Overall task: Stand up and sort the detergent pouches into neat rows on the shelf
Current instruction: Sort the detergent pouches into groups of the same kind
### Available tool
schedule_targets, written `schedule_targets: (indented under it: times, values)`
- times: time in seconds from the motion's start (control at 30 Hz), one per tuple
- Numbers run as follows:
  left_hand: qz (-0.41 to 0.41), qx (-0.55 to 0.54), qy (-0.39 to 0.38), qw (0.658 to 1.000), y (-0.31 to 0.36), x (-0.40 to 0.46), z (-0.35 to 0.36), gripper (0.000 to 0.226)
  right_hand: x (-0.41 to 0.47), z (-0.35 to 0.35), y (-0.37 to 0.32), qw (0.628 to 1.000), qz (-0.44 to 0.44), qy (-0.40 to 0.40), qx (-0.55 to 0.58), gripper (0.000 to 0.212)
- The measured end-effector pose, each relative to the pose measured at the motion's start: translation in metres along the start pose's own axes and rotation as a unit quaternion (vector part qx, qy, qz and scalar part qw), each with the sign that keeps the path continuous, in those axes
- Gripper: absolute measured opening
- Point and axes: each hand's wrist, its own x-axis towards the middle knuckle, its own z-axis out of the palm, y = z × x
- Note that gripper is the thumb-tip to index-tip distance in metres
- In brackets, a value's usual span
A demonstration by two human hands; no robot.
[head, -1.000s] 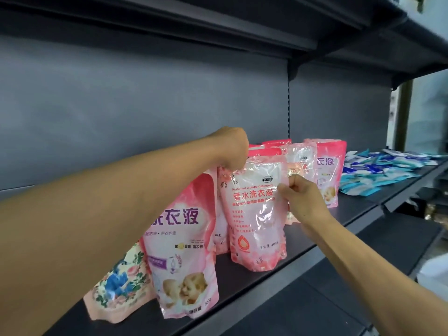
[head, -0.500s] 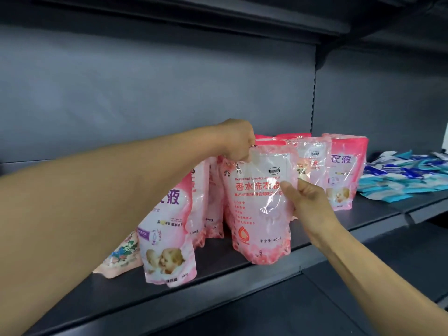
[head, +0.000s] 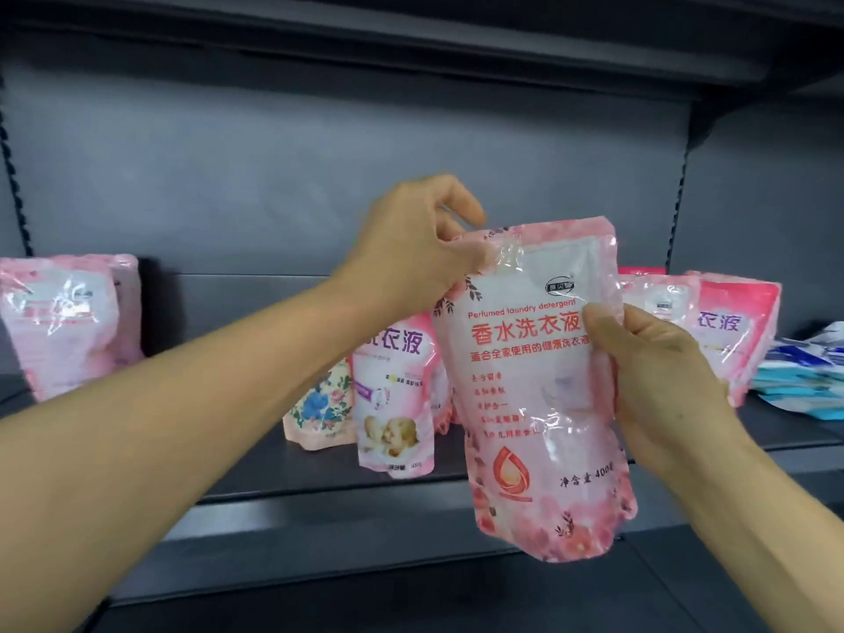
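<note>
Gripping one pouch (head: 539, 386) in the air before the shelf (head: 365, 509): left hand (head: 411, 249) pinched its top left corner, right hand (head: 657, 376) curled round its right side. Held upright, label forward, clear of the shelf's front edge. Behind it, near the shelf's middle: a baby-print pouch (head: 395, 399) and a floral pouch (head: 317, 411), standing. Right of the held one: two more pink pouches (head: 712, 331), then a blue stack (head: 804, 376). Far left end: a lone matching pouch (head: 64, 322). Step judged: carrying to sort. Next move likely calls for setting it upright beside its match.
</note>
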Motion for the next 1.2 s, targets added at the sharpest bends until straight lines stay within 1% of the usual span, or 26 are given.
schedule_targets:
  times: [0.07, 0.1, 0.13, 0.2, 0.23, 0.33, 0.43, 0.53, 0.6, 0.7, 0.83, 0.97, 1.1, 1.2]
  values:
    - [-0.06, -0.064, 0.042, 0.995, -0.012, -0.022, -0.024, 0.039, -0.003, 0.026, 0.0, 1.0, 0.014, -0.018, 0.002, 0.024]
    - [-0.092, -0.103, 0.058, 0.989, -0.019, -0.035, -0.036, 0.045, -0.004, 0.04, 0.001, 0.999, 0.021, -0.027, 0.004, 0.024]
    - [-0.122, -0.147, 0.068, 0.979, -0.026, -0.048, -0.048, 0.046, -0.004, 0.055, 0.003, 0.999, 0.027, -0.036, 0.011, 0.023]
    - [-0.17, -0.218, 0.058, 0.959, -0.04, -0.073, -0.07, 0.039, -0.003, 0.09, 0.01, 0.997, 0.041, -0.056, 0.036, 0.022]
    - [-0.187, -0.228, 0.044, 0.954, -0.049, -0.084, -0.081, 0.035, -0.003, 0.108, 0.014, 0.996, 0.048, -0.065, 0.045, 0.022]
    - [-0.219, -0.229, 0.033, 0.948, -0.079, -0.107, -0.117, 0.023, -0.002, 0.162, 0.033, 0.992, 0.072, -0.085, 0.063, 0.021]
    - [-0.269, -0.236, 0.039, 0.933, -0.115, -0.123, -0.156, 0.025, -0.001, 0.214, 0.055, 0.988, 0.098, -0.102, 0.07, 0.021]
    - [-0.32, -0.22, 0.007, 0.922, -0.158, -0.141, -0.186, 0.035, 0.002, 0.264, 0.078, 0.986, 0.111, -0.093, 0.085, 0.019]
    - [-0.342, -0.188, -0.003, 0.921, -0.185, -0.152, -0.202, 0.048, 0.008, 0.296, 0.094, 0.987, 0.11, -0.083, 0.081, 0.018]
    - [-0.359, -0.141, 0.012, 0.923, -0.217, -0.161, -0.22, 0.062, 0.018, 0.339, 0.116, 0.988, 0.109, -0.093, 0.061, 0.021]
    - [-0.377, -0.07, 0.077, 0.92, -0.253, -0.158, -0.243, 0.061, 0.034, 0.387, 0.145, 0.989, 0.102, -0.106, 0.023, 0.026]
    - [-0.389, 0.007, 0.102, 0.916, -0.289, -0.153, -0.265, 0.062, 0.047, 0.42, 0.172, 0.984, 0.12, -0.122, 0.045, 0.027]
    - [-0.395, 0.036, 0.118, 0.91, -0.315, -0.153, -0.279, 0.058, 0.057, 0.439, 0.195, 0.977, 0.136, -0.153, 0.059, 0.026]
    - [-0.398, 0.04, 0.128, 0.907, -0.333, -0.152, -0.289, 0.059, 0.064, 0.454, 0.21, 0.977, 0.134, -0.158, 0.053, 0.026]
